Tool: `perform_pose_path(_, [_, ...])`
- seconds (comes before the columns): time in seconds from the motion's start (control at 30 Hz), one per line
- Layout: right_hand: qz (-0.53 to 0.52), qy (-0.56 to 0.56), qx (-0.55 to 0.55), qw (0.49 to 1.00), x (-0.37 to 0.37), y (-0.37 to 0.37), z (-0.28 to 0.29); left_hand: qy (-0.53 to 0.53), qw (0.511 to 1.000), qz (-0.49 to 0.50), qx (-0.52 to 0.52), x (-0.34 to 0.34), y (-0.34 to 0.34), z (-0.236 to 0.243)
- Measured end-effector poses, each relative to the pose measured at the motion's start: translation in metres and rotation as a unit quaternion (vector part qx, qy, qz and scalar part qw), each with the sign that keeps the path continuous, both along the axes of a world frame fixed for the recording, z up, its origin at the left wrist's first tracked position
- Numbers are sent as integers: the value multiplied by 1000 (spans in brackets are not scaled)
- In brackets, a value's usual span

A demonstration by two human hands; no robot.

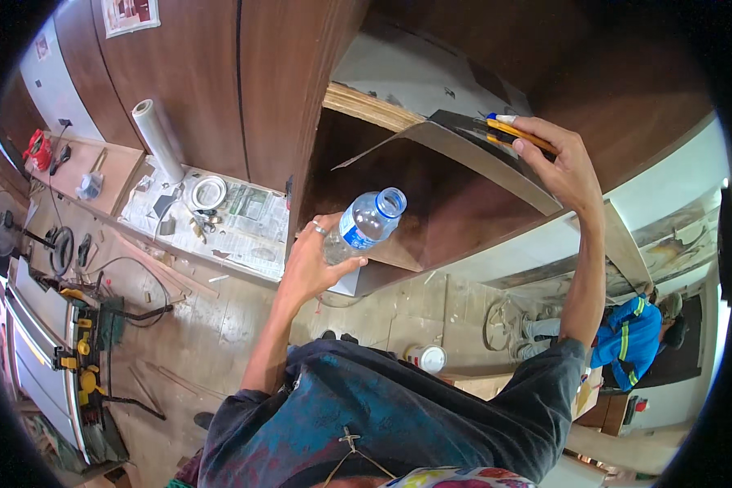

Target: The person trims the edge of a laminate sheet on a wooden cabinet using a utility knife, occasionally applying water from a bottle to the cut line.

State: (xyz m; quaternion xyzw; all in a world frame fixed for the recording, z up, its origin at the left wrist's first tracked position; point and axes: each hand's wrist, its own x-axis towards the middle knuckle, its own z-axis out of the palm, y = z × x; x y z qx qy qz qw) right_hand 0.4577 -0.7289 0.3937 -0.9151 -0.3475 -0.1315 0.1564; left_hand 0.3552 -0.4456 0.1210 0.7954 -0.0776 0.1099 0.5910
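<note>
My left hand (pixel 317 262) is closed round an open clear plastic bottle (pixel 366 218) with a blue label, held in front of a dark wooden cabinet opening (pixel 333 138). My right hand (pixel 557 163), at the upper right, grips a yellow-and-black tool (pixel 512 128), apparently a utility knife, along with a slim white, blue-tipped item that I cannot make out. It is at a thin grey-brown sheet (pixel 484 171) with a dark top part, which slants across the opening below a pale plywood edge (pixel 366 106).
A newspaper-covered ledge (pixel 252 232) at left holds a plastic roll (pixel 156 140), tape and small tools. Beyond are a red container (pixel 39 150) and a yellow-black machine stand (pixel 85 350). A white bucket (pixel 425 358) is on the littered floor; a person in blue (pixel 626 333) is at right.
</note>
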Motion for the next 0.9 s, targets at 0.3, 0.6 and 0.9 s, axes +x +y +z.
perform_pose_path(0.3, [-18, 18, -1, 1000, 5, -3, -3, -20, 999, -2, 27, 1, 2, 0])
perform_pose_path(0.6, [-20, 25, 4, 999, 5, -1, -5, 8, 1000, -6, 23, 3, 4, 0])
perform_pose_path(0.9, [-41, 19, 11, 999, 4, -7, -9, 13, 1000, -18, 8, 4, 6, -10])
